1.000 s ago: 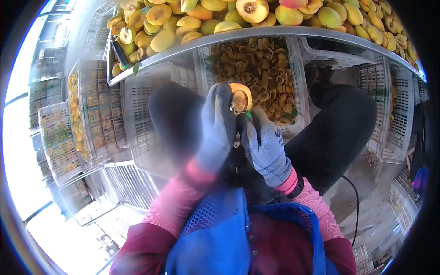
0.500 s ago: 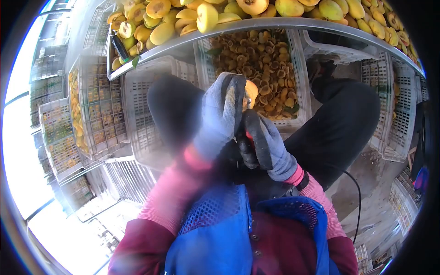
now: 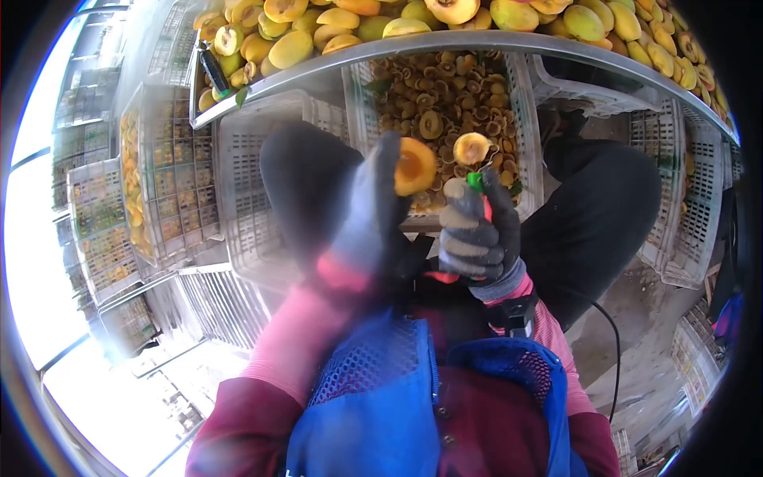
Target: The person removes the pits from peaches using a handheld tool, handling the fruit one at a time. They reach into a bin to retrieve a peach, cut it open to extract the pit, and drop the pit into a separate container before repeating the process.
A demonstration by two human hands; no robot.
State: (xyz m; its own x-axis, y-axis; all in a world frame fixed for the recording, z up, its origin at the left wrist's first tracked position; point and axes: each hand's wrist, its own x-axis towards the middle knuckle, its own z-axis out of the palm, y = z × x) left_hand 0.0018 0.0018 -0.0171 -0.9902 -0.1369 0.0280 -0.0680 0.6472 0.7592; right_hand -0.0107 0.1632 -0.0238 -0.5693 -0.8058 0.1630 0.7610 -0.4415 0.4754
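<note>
My gloved left hand point(image 3: 367, 203), blurred, is closed around a peach half point(image 3: 416, 167), its orange hollow facing up. In my gloved right hand point(image 3: 475, 234) is a pitting tool point(image 3: 476, 182) with a red and green handle and a thin curved metal end. Right at that end is a round cut-out piece of peach point(image 3: 472, 149), pale in the middle. Whether it rests on the metal or is falling free I cannot tell. Below both hands stands a plastic crate point(image 3: 528, 151) of brown-orange peach scraps point(image 3: 445, 91).
A metal-edged table point(image 3: 318, 69) heaped with yellow peaches point(image 3: 584, 24) runs across the front. A dark-handled tool point(image 3: 213, 73) lies at its left corner. More crates point(image 3: 179, 179) stand on the left and right. A black cable point(image 3: 618, 350) hangs at the right.
My hands have moved apart. The right one has turned, bringing the tool's green part and the cut-out piece into view. The peach half in my left hand now shows its open hollow.
</note>
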